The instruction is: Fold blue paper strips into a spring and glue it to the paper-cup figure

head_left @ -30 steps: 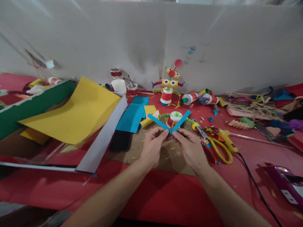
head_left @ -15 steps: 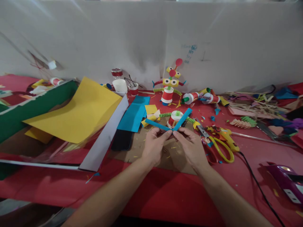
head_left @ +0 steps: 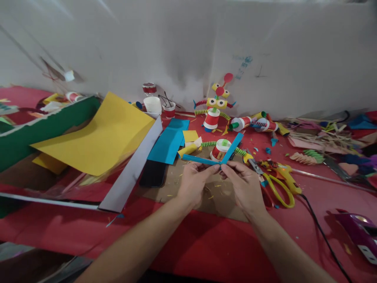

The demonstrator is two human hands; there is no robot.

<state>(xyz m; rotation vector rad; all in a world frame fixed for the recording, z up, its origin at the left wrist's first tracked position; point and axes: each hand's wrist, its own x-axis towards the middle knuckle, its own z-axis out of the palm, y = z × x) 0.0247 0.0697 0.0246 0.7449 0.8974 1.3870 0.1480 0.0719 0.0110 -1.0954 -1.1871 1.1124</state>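
Note:
Two blue paper strips meet in a V between my hands, over a brown cardboard sheet [head_left: 171, 181]. My left hand [head_left: 196, 181] pinches the left strip [head_left: 200, 159] near the joint. At that same joint, my right hand [head_left: 241, 181] pinches the right strip [head_left: 233, 147], which slants up and away. The fingertips nearly meet and hide the joint itself. Just behind stands a red-and-white paper cup [head_left: 219, 150] with folded green paper arms [head_left: 209, 144] and a yellow paper roll [head_left: 188, 150] near the left one.
Scissors [head_left: 278, 190] and a yellow glue gun [head_left: 290, 182] with a black cord lie at the right. A phone [head_left: 152, 173] and blue paper [head_left: 169, 143] are at the left, beside a box [head_left: 129, 181] holding yellow paper [head_left: 97, 137]. Finished cup figures [head_left: 212, 118] stand behind.
The left strip has swung lower, so it lies flatter. Both hands still pinch at the joint. The whole view has shifted slightly.

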